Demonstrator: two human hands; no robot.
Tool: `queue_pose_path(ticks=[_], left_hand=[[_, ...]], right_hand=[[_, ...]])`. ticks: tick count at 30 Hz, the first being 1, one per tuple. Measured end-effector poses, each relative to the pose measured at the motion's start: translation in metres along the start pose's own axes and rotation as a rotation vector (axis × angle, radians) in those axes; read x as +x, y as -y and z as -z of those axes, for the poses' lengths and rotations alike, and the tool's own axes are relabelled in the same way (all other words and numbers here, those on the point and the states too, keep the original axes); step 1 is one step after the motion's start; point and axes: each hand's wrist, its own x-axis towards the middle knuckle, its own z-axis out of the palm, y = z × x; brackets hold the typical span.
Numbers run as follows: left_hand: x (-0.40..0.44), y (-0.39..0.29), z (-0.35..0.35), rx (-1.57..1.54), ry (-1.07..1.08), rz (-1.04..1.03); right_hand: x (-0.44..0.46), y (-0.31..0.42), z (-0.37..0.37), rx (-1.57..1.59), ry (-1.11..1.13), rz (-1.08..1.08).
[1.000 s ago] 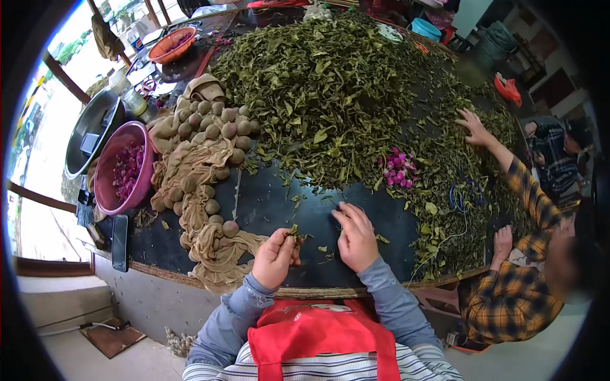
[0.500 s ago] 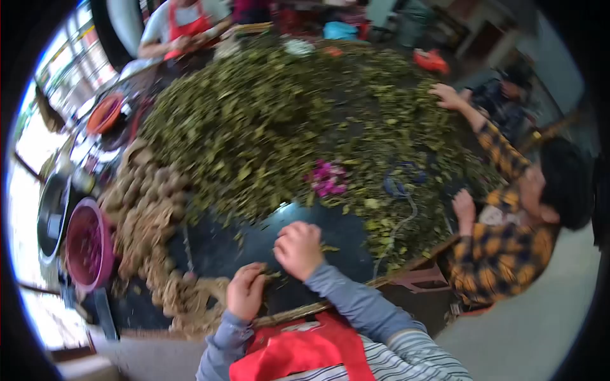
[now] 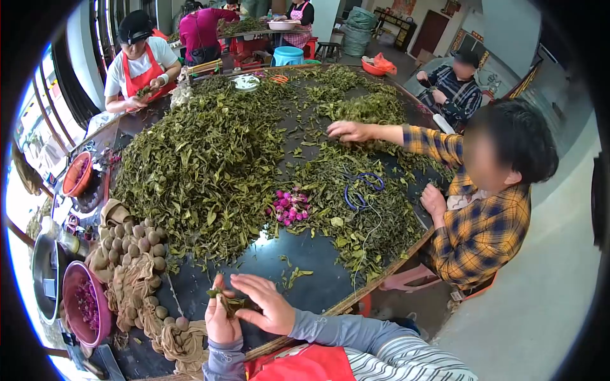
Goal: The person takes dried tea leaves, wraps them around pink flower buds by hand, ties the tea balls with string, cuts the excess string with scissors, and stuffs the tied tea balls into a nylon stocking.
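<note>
A small bunch of green leaves is pinched between the thumb and fingers of my left hand, over the front edge of the table. Beside it, my right hand has its fingers stretched out and the thumb apart, close to the bunch; whether it touches the leaves is hard to tell. Just past my hands, a few loose leaves lie on the dark tabletop. Purple-pink flower heads sit in a small cluster farther in, by the large heap of leaves.
At left are cloth-wrapped round balls, a pink basin of purple flowers and a metal basin. Blue-handled scissors lie on leaves at right. A co-worker in a checked shirt reaches across; others sit around the table.
The view has tilted up. My left hand now holds leaves, with my right hand opened beside it. The checked-sleeved person's far hand has moved left over the leaves.
</note>
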Motion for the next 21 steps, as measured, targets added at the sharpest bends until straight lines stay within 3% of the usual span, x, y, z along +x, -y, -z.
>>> queue_pose_path(ticks=[4, 9, 12, 14, 16, 17, 19, 21], left_hand=[[-0.001, -0.003, -0.023, 0.142, -0.187, 0.058], [0.001, -0.04, 0.01, -0.177, -0.049, -0.118], [-0.011, -0.051, 0.014, -0.114, -0.152, -0.054], [-0.022, -0.041, 0.004, 0.108, -0.073, 0.197], [-0.026, -0.03, -0.003, 0.36, 0.101, 0.575], [-0.03, -0.012, -0.005, 0.355, 0.084, 0.572], [-0.036, 0.025, -0.001, 0.721, 0.079, 0.202], [-0.029, 0.009, 0.001, 0.812, 0.07, 0.177]], right_hand=[[-0.015, -0.01, -0.016, -0.191, 0.227, -0.151], [-0.023, -0.008, 0.028, -0.422, 0.205, 0.065], [-0.038, -0.013, 0.056, -0.455, 0.222, 0.042], [-0.051, -0.017, 0.064, -0.475, 0.192, 0.001], [-0.048, -0.019, 0.068, -0.486, 0.207, 0.011], [-0.046, -0.019, 0.07, -0.513, 0.206, 0.013], [-0.043, -0.019, 0.074, -0.572, 0.189, 0.016], [-0.044, -0.029, 0.08, -0.576, 0.179, -0.037]])
